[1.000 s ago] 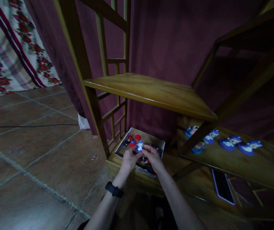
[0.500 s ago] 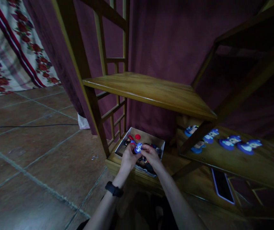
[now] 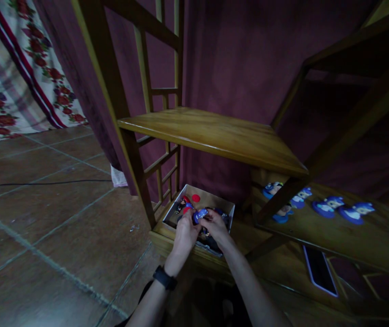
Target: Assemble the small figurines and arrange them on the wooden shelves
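Observation:
A small blue-and-white figurine [image 3: 200,215] is pinched between both my hands, above an open cardboard box [image 3: 214,199]. My left hand [image 3: 186,230] grips its left side, and a dark watch is on that wrist. My right hand [image 3: 215,225] has its fingers closed on the figurine's right side. Inside the box lie several dark and coloured figurines, partly hidden by my hands. A red round piece [image 3: 196,198] shows near the box's back wall.
Over the box juts a wooden shelf board [image 3: 211,134]. Several blue-based figurines [image 3: 328,206] stand on a lower shelf to the right. Below them lies a phone [image 3: 319,270]. Lattice bars [image 3: 162,165] flank the box's left side.
The figurine has been turned and tilted between my fingers, its top now leaning right. Both hands remain over the box. The whole view has shifted slightly.

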Demonstrator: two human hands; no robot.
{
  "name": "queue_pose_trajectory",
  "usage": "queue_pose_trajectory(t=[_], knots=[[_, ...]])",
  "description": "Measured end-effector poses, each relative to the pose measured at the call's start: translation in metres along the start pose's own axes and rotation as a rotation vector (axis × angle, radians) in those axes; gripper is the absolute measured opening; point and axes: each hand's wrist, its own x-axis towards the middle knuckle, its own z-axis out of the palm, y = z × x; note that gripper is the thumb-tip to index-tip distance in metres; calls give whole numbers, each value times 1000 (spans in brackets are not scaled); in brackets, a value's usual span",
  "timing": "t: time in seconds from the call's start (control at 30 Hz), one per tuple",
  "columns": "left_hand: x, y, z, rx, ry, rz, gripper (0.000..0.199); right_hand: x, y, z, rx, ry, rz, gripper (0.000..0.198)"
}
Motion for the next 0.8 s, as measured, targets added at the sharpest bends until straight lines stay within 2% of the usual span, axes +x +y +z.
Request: queue_pose_trajectory(t=[0.13,0.27,0.47,0.63,0.8], knots=[[3,-4,-2,131,-38,52,36,1,3,-1,-11,-25,13,22],[7,-9,-2,92,-8,7,34,2,6,0,-43,10,10,25],[15,-11,-5,-135,-133,-124,32,-4,-4,-6,23,-50,37,27],[14,-9,-8,-366,-281,-320,36,-4,-4,-10,84,48,74,30],[10,-5,-8,-481,-297,-380,38,1,0,-9,48,69,35,26]])
